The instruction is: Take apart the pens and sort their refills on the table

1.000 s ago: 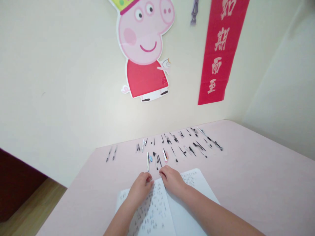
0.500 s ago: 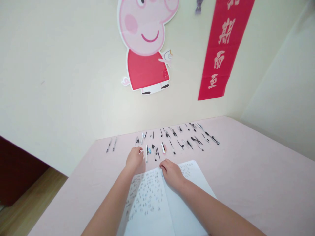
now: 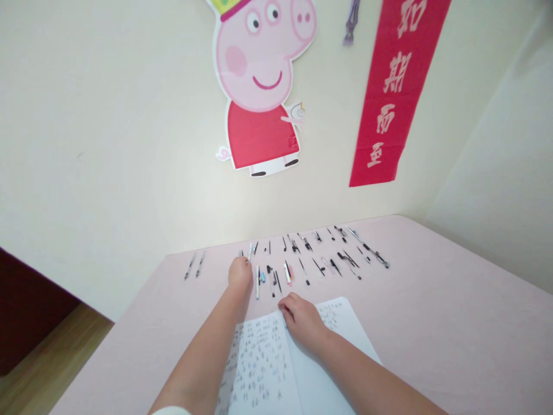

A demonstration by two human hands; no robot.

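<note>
At the far left, a strip of wooden floor point(image 3: 60, 357) is showing beyond the pink table point(image 3: 142, 346), and two clear pens point(image 3: 195, 265) are lying side by side near the table's left edge. The left hand point(image 3: 240, 273) is bending over a small group of pen parts at the back, its fingertips just beside or on a white pen point(image 3: 250, 251). From this angle I cannot tell whether either hand is closing on anything. Just right of the left hand, a pale pen with a dark stripe point(image 3: 258, 282) is lying next to a small blue piece point(image 3: 263, 278). Nearer the front, an open notebook point(image 3: 265, 369) is lying with handwriting on both pages, and the right hand point(image 3: 302, 316) is resting at the top of its fold, fingers curling inward. Behind that hand, a white-and-pink pen point(image 3: 287, 274) is lying among dark refills and caps; more black pen parts point(image 3: 334, 267) are spreading rightward in two rough rows. A red banner point(image 3: 380, 138) is hanging on the wall above the right end.
</note>
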